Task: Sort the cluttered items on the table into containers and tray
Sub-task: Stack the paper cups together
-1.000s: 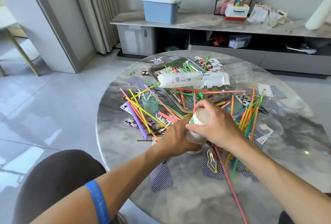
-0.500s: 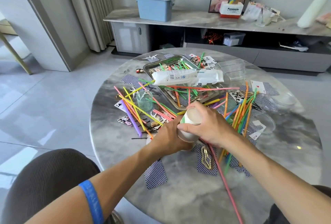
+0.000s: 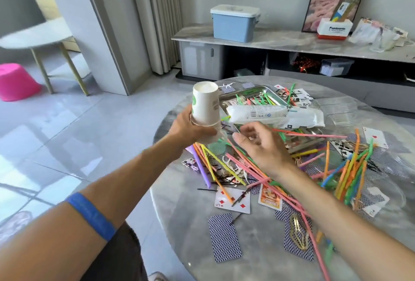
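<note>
From the head camera we see the left hand [image 3: 190, 126] at centre frame gripping an upside-down white paper cup with green print [image 3: 205, 106], lifted above the left edge of the round grey marble counter [image 3: 190, 224]; what looks like a clear plastic cup [image 3: 213, 138] sits nested under it in the same grip. The right hand [image 3: 261, 146] hovers just right of the cups, fingers loosely spread and holding nothing.

Right of centre, a rectangular steel tray [image 3: 269, 92] holds green and orange straws and some cards, with a long white plastic-wrapped packet [image 3: 274, 115] lying across its near rim. Towards the right edge of the frame, a clear ribbed plastic container [image 3: 341, 110] stands just beyond the tray; we cannot tell what is in it.

Coloured plastic straws [image 3: 350, 168], blue-backed playing cards [image 3: 224, 237] and black hairpins [image 3: 206, 189] lie scattered over the counter below the hands.

At top centre, a blue lidded storage box [image 3: 233, 26] stands on the sideboard.
</note>
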Action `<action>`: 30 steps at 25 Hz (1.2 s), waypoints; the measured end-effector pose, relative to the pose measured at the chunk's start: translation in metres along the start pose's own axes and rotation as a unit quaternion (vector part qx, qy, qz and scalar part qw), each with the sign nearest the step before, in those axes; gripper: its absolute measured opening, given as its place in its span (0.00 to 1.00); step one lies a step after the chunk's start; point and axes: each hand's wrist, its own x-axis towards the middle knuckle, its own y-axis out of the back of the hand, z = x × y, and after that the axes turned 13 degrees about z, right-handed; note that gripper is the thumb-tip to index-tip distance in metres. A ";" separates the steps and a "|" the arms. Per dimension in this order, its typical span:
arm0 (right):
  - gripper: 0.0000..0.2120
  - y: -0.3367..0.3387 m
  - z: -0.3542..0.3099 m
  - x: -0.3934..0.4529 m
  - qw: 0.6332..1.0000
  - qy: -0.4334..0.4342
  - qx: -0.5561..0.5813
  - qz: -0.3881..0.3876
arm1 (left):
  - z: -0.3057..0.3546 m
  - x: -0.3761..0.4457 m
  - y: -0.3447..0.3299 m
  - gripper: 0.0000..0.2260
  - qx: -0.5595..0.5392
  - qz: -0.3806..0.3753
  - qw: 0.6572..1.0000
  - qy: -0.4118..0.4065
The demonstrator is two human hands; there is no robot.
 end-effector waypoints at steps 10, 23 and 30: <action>0.06 -0.143 -0.014 0.102 0.965 0.178 -0.182 -0.064 | -0.084 0.111 0.067 0.27 -0.001 0.103 0.995 0.000; 0.30 -0.285 0.054 0.221 0.909 0.047 -0.378 -0.168 | -0.149 0.151 0.036 0.25 0.025 0.155 0.985 -0.077; 0.33 -0.238 0.054 0.165 0.907 0.020 -0.371 -0.198 | -0.139 0.143 0.029 0.30 0.068 0.127 0.987 -0.065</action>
